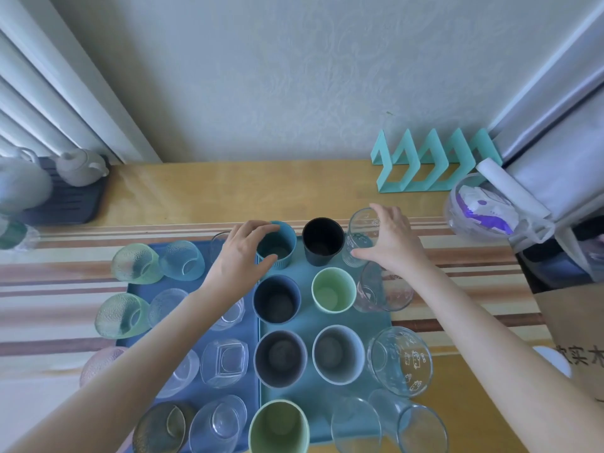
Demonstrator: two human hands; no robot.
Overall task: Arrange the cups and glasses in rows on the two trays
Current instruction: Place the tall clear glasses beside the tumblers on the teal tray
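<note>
Two trays lie side by side, a blue tray (pixel 192 325) on the left and a teal tray (pixel 305 325) on the right. Both hold rows of cups and glasses. My left hand (pixel 243 253) grips the rim of a blue ribbed cup (pixel 281 245) at the far left corner of the teal tray. My right hand (pixel 389 240) holds a clear printed glass (pixel 361 237) at that tray's far right corner. Between them stands a black cup (pixel 323 240). A light green cup (pixel 333 290) and dark cups (pixel 277 299) fill the rows behind.
A teal zigzag rack (pixel 431 161) stands at the back right beside a clear bowl holding packets (pixel 483 207). Pale teapots (pixel 81 166) sit on a dark mat at the back left. A cardboard box (pixel 575 335) is at the right edge. Green textured glasses (pixel 135 263) overhang the blue tray's left side.
</note>
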